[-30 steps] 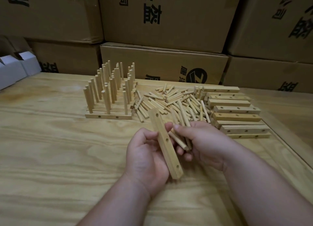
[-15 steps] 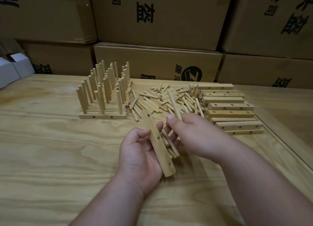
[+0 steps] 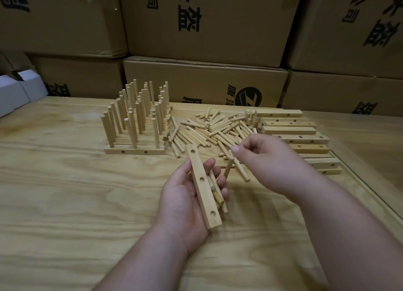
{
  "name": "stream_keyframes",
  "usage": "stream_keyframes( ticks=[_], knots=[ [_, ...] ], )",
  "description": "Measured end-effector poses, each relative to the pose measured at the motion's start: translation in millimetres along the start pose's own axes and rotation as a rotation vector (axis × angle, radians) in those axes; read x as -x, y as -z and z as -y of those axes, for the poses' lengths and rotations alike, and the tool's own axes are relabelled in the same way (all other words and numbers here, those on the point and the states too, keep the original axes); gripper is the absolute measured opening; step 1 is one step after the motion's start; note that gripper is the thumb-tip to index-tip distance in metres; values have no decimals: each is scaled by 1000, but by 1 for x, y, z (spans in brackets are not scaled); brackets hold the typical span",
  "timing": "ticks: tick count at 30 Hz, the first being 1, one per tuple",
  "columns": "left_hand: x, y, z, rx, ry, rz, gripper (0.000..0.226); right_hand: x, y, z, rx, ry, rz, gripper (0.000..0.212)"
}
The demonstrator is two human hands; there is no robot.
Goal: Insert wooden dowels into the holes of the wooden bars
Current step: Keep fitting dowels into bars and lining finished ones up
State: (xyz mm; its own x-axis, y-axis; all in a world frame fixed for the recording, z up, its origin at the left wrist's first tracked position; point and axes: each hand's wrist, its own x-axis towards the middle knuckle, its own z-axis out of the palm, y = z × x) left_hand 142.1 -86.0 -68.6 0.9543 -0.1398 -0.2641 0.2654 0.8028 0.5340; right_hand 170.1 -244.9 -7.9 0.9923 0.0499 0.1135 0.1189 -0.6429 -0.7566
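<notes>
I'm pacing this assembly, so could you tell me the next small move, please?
Probably the right hand takes the upright wooden dowel from the left hand and seats it in the long pale wooden bar, whose three visible holes are empty.

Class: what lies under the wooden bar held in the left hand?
Under the bar, the left hand cradles several loose dowels against its fingers. Their exact number is hidden by the bar.
</notes>
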Motion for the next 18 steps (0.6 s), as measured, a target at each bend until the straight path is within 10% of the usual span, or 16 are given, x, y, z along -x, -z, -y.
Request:
stream_keyframes(
  ticks=[4,9,18],
  knots=[
    [0,0,-1,5,6,-13,46,-1,-10,-7,97,-34,137,9],
    [-1,0,0,-4,8,-32,47,2,-19,-10,64,-32,389,43],
    [1,-1,-1,-22,25,-32,47,-3,-15,-9,12,43,44,13]
  ],
)
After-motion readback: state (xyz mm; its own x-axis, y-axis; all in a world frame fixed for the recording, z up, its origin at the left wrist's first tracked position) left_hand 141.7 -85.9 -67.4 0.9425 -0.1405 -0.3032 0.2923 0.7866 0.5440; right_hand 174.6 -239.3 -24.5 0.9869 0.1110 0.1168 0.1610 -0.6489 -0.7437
